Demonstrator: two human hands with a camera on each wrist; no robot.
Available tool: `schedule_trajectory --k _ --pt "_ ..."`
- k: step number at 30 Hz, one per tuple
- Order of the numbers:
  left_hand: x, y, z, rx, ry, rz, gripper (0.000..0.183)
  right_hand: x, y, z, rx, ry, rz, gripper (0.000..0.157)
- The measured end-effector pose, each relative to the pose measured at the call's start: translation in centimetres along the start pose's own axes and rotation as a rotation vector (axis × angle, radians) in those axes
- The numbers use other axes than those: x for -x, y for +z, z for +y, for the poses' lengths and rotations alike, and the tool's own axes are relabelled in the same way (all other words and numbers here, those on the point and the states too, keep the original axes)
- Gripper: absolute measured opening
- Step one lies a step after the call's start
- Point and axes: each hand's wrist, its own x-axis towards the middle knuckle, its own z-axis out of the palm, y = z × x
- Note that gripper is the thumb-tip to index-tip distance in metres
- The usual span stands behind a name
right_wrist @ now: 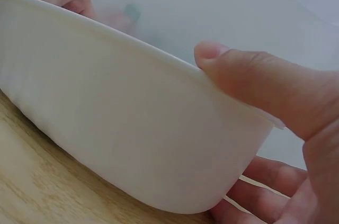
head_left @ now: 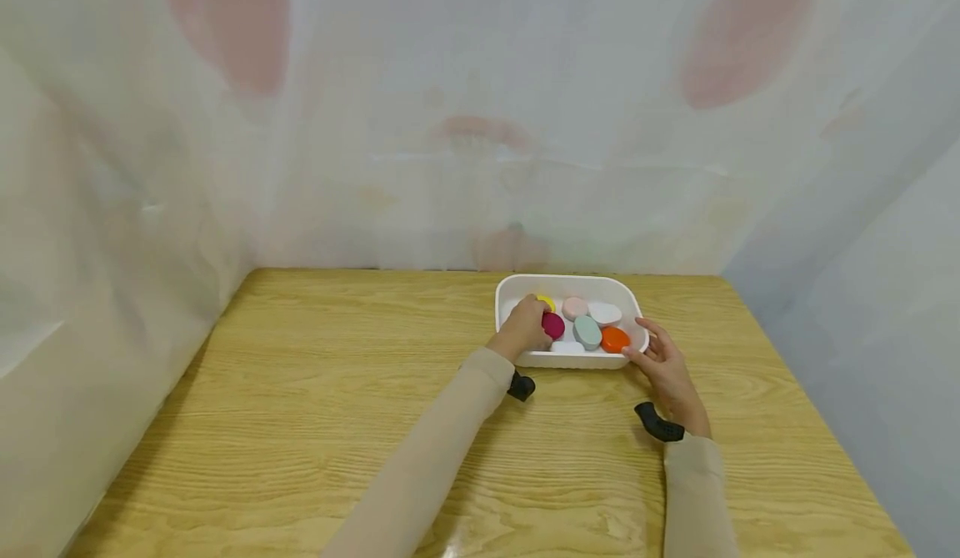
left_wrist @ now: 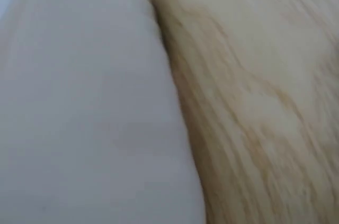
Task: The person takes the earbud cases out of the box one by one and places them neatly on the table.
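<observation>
A white rounded tray stands near the back of the table. My left hand reaches into its left end, finger and thumb on either side of a magenta rounded piece. Beside that hand lies a yellow piece. Further right in the tray are pale pink, white, grey-green and orange rounded pieces. At the tray's right front corner my right hand grips it. The right wrist view shows the thumb on the rim and fingers against the side.
The tray rests on a wood-grain table. A pale curtain with faint fruit prints hangs behind and at both sides. Black wrist pieces sit at both wrists. The left wrist view shows only a sleeve and the blurred tabletop.
</observation>
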Motion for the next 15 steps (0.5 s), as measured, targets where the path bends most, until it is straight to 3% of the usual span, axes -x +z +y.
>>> schedule_trajectory --k 6,15 --pt "0.3 -0.7 -0.2 0.082 0.039 0.023 0.052 0.0 0.2 -0.1 0.051 0.022 0.02 0.069" --pt "1.5 -2.6 -1.1 0.271 0.192 0.108 0.054 0.1 0.2 -0.3 0.062 0.035 0.028 0.069"
